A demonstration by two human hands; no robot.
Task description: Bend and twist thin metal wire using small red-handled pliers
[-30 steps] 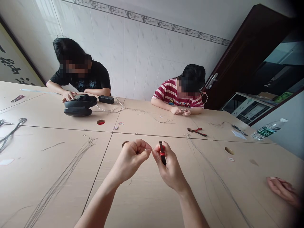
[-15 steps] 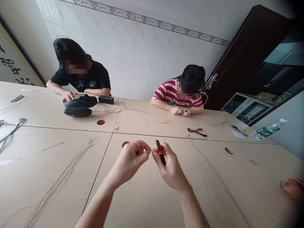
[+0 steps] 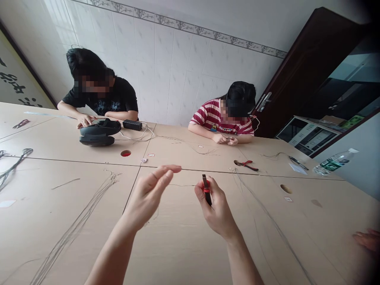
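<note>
Left hand (image 3: 148, 194): count 1, raised above the worktop (image 3: 184, 245), fingers extended, thumb just below them; no grip visible.
Right hand (image 3: 216, 209): count 1, fingers wrapped round the red-and-black pliers (image 3: 207, 191), tips of thumb and index together at the wire.
Held pliers: 1, nose up, in right hand.
Wire (image 3: 184, 185): 1 thin strand, from right fingertips across the gap towards the left hand; left-hand contact, can't tell.
Loose pliers (image 3: 248, 164): 1, red-handled, lying beyond the right hand.
Wire bundles: 2 long; left bundle (image 3: 77, 215) left of the left hand, right bundle (image 3: 274, 223) right of the right hand. Strands too fine to count.
Coil (image 3: 18, 164): 1 dark, far left.
Bottle (image 3: 335, 163): 1, on its side or tilted, can't tell.
Co-workers: 2 seated opposite; third person's hand (image 3: 367, 240) at right edge, blurred.
</note>
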